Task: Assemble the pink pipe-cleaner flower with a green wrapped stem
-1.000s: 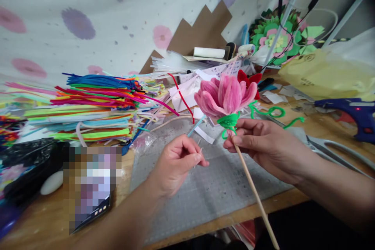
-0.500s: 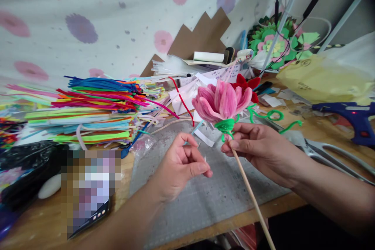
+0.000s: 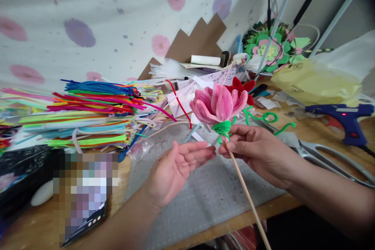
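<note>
Pinched in my right hand [image 3: 260,150] is the top of a thin wooden stick [image 3: 247,195], just under a pink pipe-cleaner flower [image 3: 218,103]. Green pipe cleaner [image 3: 222,127] is wound round the flower's base, with a small loop hanging beside my fingertips. My left hand [image 3: 178,168] is open, palm up with fingers stretched toward the stick, and nothing shows in it. Behind the pink flower a red flower [image 3: 241,86] is partly hidden, and a curly green pipe cleaner [image 3: 269,117] lies near it.
Bundles of coloured pipe cleaners [image 3: 90,105] are piled at left. A phone [image 3: 93,218], partly blurred out, lies at front left. Under my hands is a grey cutting mat [image 3: 187,211]. Large scissors [image 3: 331,160] and a blue glue gun [image 3: 348,119] lie at right, below a yellow bag [image 3: 313,82].
My left hand has gone from curled fingers to an open palm with the fingers extended toward the stick. My right hand still grips the stick. The view has shifted slightly.
</note>
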Available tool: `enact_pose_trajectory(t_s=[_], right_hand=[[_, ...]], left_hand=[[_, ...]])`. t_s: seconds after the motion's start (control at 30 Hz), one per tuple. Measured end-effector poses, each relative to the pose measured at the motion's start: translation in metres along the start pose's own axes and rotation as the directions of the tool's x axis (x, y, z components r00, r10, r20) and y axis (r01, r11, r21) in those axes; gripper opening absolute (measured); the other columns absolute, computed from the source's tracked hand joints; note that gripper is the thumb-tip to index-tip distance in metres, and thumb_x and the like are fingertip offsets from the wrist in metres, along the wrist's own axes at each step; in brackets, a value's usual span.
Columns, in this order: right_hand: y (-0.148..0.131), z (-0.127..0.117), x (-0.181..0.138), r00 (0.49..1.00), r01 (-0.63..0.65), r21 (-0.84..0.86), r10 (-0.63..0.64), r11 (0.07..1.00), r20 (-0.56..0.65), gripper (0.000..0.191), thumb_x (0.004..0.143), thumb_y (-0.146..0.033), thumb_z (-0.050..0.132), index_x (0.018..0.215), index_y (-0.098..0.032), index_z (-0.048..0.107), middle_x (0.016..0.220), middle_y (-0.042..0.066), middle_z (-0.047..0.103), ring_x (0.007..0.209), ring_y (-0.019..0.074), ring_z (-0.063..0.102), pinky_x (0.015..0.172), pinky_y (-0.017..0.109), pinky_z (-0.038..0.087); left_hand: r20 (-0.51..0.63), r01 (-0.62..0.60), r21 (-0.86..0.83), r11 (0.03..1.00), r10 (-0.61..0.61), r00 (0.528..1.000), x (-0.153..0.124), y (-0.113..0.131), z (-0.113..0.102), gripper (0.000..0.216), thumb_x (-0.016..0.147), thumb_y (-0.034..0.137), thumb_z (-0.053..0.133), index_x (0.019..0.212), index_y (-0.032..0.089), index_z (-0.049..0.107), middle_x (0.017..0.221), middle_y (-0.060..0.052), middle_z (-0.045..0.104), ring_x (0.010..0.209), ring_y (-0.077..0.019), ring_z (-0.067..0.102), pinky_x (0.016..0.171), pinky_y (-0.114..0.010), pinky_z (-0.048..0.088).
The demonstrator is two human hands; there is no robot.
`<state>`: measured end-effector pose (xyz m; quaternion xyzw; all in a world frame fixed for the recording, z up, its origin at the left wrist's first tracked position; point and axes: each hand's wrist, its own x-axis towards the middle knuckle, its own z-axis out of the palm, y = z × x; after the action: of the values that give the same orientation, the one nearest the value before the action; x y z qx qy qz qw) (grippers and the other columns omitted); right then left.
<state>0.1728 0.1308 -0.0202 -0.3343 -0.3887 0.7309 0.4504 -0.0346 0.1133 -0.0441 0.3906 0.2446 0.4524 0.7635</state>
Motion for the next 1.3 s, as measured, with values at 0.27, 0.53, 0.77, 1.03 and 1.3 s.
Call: enact_pose_trajectory(t_s=[0.27,0.53,0.77,1.03,1.3], right_hand=[[0.0006,-0.001,0.0,1.0,0.006,-0.007,-0.006,1.0,0.007,0.024,0.063,-0.021,0.08,0.083,-0.02,0.068,0.064,-0.002,0.068,0.061,0.0079,0.062,0.065,0.02,0.049],[0.0002,0.0003,0.0003,1.0,-0.004,0.01,0.004,1.0,-0.016,0.024,0.061,-0.02,0.081,0.081,-0.019,0.067,0.064,-0.001,0.07,0.06,0.0094,0.064,0.066,0.023,0.05],[-0.0011,0.0007,-0.0004,1.0,-0.01,0.009,0.01,1.0,-0.021,0.025,0.061,-0.021,0.081,0.082,-0.019,0.067,0.065,0.0,0.071,0.062,0.0101,0.066,0.065,0.021,0.051],[-0.0018,0.0028,-0.0009,0.999,-0.005,0.012,0.006,1.0,-0.047,0.025,0.059,-0.02,0.081,0.08,-0.018,0.067,0.064,0.0,0.07,0.059,0.0096,0.065,0.063,0.021,0.052],[-0.001,0.0016,-0.0014,0.999,-0.006,0.011,0.007,1.0,-0.046,0.025,0.06,-0.02,0.081,0.08,-0.019,0.066,0.063,-0.001,0.07,0.062,0.0103,0.066,0.064,0.021,0.052]], left_hand=[[-0.007,0.001,0.035,0.999,0.0,1.0,0.0017,-0.0005,0.003,0.039,0.086,0.016,0.052,0.125,0.015,0.048,0.11,-0.016,0.068,0.106,-0.029,0.062,0.103,-0.053,0.032],[-0.075,0.038,0.139,0.99,-0.028,0.997,0.0018,0.0014,0.0016,0.027,0.077,0.013,0.064,0.104,0.014,0.06,0.106,-0.013,0.07,0.098,-0.0263,0.066,0.095,-0.041,0.042],[-0.089,0.009,0.155,0.988,0.005,0.996,0.0025,0.001,0.0043,0.012,0.082,0.021,0.061,0.09,0.015,0.053,0.087,-0.01,0.075,0.079,-0.0217,0.071,0.078,-0.034,0.049],[-0.144,0.006,0.156,0.988,0.017,0.989,0.0014,0.0025,0.0056,0.014,0.083,0.02,0.059,0.09,0.018,0.047,0.093,-0.011,0.074,0.086,-0.0238,0.07,0.084,-0.037,0.045],[-0.243,-0.023,0.161,0.987,0.062,0.968,0.0037,0.0044,0.0027,0.017,0.07,0.004,0.055,0.081,0.016,0.052,0.077,-0.007,0.075,0.071,-0.0201,0.071,0.076,-0.034,0.048]])
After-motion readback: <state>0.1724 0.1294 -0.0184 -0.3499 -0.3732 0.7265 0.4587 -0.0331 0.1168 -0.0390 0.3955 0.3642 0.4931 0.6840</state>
